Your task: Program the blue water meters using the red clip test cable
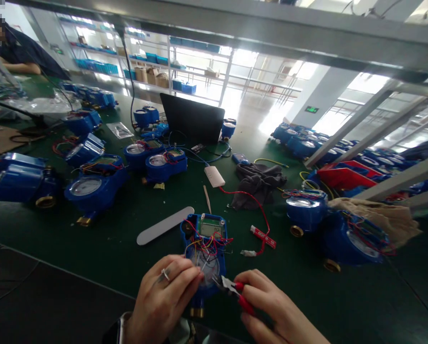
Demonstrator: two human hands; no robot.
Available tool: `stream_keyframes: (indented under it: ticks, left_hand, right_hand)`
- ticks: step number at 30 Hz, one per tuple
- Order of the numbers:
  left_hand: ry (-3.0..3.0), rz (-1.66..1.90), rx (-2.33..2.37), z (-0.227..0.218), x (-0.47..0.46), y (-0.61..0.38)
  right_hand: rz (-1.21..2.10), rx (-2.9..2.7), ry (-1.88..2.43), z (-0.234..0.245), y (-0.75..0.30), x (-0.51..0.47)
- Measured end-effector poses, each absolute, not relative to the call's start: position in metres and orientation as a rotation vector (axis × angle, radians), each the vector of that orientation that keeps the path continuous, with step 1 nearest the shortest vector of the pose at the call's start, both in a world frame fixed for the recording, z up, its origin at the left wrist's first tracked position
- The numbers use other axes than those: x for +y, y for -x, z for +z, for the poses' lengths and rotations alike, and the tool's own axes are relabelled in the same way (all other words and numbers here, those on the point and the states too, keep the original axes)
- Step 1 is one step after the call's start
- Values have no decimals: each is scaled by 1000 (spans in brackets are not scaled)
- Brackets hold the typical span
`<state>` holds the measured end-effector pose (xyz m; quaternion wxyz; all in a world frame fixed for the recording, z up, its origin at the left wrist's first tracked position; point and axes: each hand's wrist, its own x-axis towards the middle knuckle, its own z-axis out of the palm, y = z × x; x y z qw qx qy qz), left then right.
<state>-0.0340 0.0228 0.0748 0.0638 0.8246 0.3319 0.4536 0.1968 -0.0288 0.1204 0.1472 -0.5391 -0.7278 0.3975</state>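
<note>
Directly before me lies a blue water meter (221,271) with its cover off, showing a circuit board with a small display (211,228) and loose thin wires (208,246). My left hand (167,291) is closed at the meter's left side, its fingertips pinching a thin light wire over the round dial. In my right hand (267,303) are red-handled cutting pliers (231,286), their jaws pointing left over the dial's lower right edge, close to my left fingertips. Whether the jaws touch a wire, I cannot tell.
Around the meter lie a grey strip (165,225), a wooden stick (207,198), a white box (214,177) with a red cable, a red marker-like tube (263,237) and a dark cloth (259,181). More meters (95,188) stand left and right. A laptop (192,118) is behind; another person (24,52) sits far left.
</note>
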Motion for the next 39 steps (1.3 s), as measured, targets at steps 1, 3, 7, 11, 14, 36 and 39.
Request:
stream_keyframes:
  ticks: [1, 3, 7, 11, 14, 36, 39]
  left_hand:
    - [-2474, 1371, 999, 74, 22, 34]
    - [-2442, 1386, 992, 74, 21, 34]
    - [-2444, 1383, 971, 74, 20, 34]
    - [-2451, 1400, 959, 76, 21, 33]
    - [-2450, 1414, 950, 76, 21, 33]
    - [-2290, 1508, 967, 76, 32, 46]
    - [-2259, 1503, 995, 72, 38, 49]
  right_hand:
    - [1157, -2117, 1560, 120, -196, -28]
    - [1198, -2155, 1578, 120, -193, -26]
    - [1214, -2198, 1639, 124, -184, -22]
    - [1192, -2214, 1655, 127, -180, -19]
    - [1171, -2196, 1666, 125, -180, -18]
    - [700, -2303, 2024, 89, -237, -15]
    - [706, -2267, 2009, 84, -244, -6]
